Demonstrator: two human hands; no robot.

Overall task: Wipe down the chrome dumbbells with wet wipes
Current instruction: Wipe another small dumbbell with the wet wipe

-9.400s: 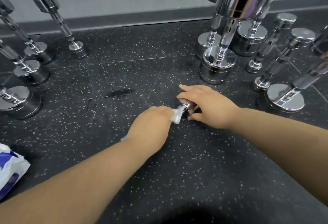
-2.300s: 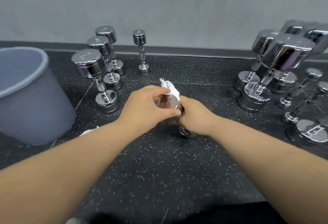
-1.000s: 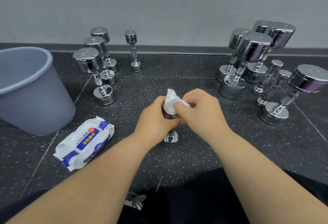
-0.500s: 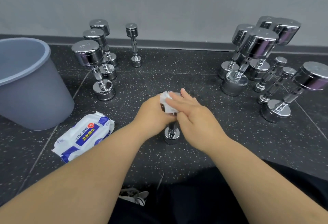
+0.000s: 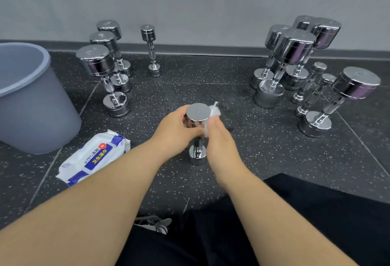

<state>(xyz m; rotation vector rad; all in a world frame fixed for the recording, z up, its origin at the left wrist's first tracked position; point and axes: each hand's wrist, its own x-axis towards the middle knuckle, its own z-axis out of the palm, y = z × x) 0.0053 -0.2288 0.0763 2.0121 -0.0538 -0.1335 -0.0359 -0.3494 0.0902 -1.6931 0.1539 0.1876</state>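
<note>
A small chrome dumbbell (image 5: 198, 113) stands upright on the dark speckled floor in the middle of the head view. My left hand (image 5: 176, 131) grips its upper head from the left. My right hand (image 5: 219, 139) holds a crumpled white wet wipe (image 5: 214, 112) against the right side of that head. The top face of the dumbbell is bare and shiny. Its lower head (image 5: 197, 156) rests on the floor between my wrists.
A grey bin (image 5: 31, 97) stands at the left, with a blue-and-white pack of wet wipes (image 5: 92, 158) lying in front of it. Several chrome dumbbells (image 5: 103, 69) stand upright at the back left and more (image 5: 293, 61) at the right. My dark-clothed legs fill the bottom.
The wipe has moved off the top of the dumbbell head to its right side, and my right hand has shifted right and down. My left hand keeps its grip.
</note>
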